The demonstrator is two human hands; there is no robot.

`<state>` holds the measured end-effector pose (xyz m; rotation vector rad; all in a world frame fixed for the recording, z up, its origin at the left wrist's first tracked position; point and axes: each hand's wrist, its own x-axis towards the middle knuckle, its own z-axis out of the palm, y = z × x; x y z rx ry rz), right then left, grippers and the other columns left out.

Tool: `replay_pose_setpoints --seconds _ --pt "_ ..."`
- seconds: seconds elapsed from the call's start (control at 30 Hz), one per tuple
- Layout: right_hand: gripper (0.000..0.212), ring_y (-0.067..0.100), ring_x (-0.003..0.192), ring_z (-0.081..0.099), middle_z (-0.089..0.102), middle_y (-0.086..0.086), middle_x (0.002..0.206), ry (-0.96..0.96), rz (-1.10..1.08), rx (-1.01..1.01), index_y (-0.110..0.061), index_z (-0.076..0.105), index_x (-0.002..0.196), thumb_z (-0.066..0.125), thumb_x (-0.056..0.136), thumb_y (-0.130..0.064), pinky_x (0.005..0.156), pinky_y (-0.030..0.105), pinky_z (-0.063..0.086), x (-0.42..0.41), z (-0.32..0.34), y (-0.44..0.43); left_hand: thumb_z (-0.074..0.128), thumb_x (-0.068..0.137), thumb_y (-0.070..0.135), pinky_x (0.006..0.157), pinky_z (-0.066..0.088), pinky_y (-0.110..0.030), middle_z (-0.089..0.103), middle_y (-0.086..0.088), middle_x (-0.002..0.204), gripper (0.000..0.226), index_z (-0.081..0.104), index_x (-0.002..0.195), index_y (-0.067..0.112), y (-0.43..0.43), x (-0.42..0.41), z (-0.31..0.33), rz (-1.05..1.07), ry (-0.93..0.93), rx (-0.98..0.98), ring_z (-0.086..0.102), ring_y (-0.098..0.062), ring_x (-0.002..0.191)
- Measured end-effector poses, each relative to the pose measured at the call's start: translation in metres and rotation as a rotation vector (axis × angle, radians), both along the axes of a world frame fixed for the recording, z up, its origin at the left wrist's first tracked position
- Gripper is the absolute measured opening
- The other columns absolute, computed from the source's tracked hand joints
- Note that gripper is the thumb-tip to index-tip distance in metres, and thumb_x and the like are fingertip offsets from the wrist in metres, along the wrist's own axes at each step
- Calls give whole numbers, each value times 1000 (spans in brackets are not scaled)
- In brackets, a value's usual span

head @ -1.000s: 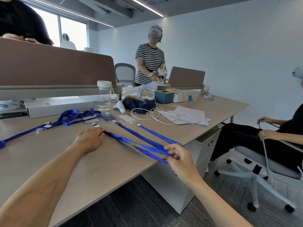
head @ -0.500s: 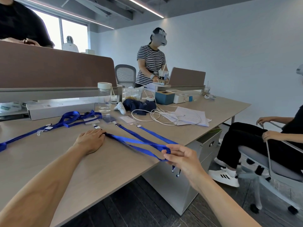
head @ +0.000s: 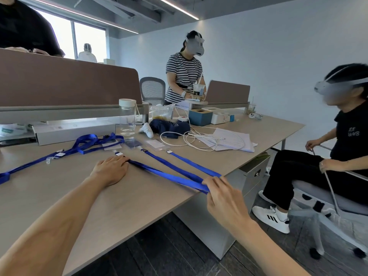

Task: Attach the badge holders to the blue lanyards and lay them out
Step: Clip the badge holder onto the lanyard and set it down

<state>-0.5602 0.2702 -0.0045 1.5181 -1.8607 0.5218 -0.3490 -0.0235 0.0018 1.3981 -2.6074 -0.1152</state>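
Flat blue fabric lanyard taut along pale wooden counter, long axis diagonal. Clip end just beyond left hand, palm down, grip spread. Loop end pinched in right hand grip at counter edge.

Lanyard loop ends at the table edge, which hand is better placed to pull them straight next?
Right. The right hand pinches the loop ends of the lanyards at the table edge, so it can likely draw them taut. The left hand lies flat on one near its clip, apparently pinning it.
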Motion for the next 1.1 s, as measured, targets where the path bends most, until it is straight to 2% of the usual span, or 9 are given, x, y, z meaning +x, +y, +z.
replay_pose_setpoints --seconds 0.07,0.13,0.3,0.5,0.67,0.8,0.93,1.03,1.1 --pt "32 16 82 62 66 -5 89 23 89 91 -16 66 97 68 68 -3 60 19 47 -3 -6 4 19 103 38 116 21 -42 21 5 159 48 28 149 29 2 0 0 -5 7 -6 22 -18 145" --pt "33 16 88 59 63 -5 95 4 155 187 -17 60 105 62 72 -10 73 26 52 -3 -8 8 20 103 37 114 25 -44 21 1 159 49 26 150 25 3 1 -1 -18 33 -17 26 -23 143" --pt "34 10 90 54 58 -8 99 -55 176 222 -21 59 106 56 84 -46 79 24 45 4 -2 9 22 102 38 115 25 -44 16 1 160 51 22 151 27 22 5 -1 -23 67 9 27 -25 143" --pt "28 14 89 56 60 -3 98 -118 237 122 -16 65 99 48 91 -37 77 32 52 52 22 -34 29 102 34 116 25 -40 26 1 157 44 36 145 24 80 22 1 -113 201 78 30 -21 141" --pt "25 18 97 55 59 -1 106 -231 341 94 -16 64 105 53 92 -34 76 34 51 131 29 -94 39 99 25 107 36 -37 43 1 146 40 46 139 21 104 69 6 6 439 94 38 -19 133" --pt "27 21 103 54 60 1 109 -275 469 146 -15 63 109 55 92 -34 81 36 50 206 26 -142 39 97 21 104 38 -36 47 1 143 40 47 136 19 105 142 6 104 425 -24 35 -17 134" --pt "26 23 111 50 58 4 114 -383 550 245 -13 60 113 56 93 -29 87 36 47 285 13 -185 44 97 22 108 34 -34 43 2 145 41 45 137 22 100 242 3 164 277 -149 32 -17 137" --pt "38 26 125 42 49 5 131 -359 574 442 -15 53 127 51 95 -36 100 39 40 341 6 -214 45 94 24 114 22 -33 34 4 153 48 40 142 24 92 312 3 279 206 -191 26 -16 142" --pt "50 27 136 29 33 4 148 -331 582 569 -21 40 141 44 96 -43 110 43 28 369 5 -227 44 93 26 118 13 -33 24 4 157 54 35 146 28 83 351 2 364 164 -180 19 -16 145"
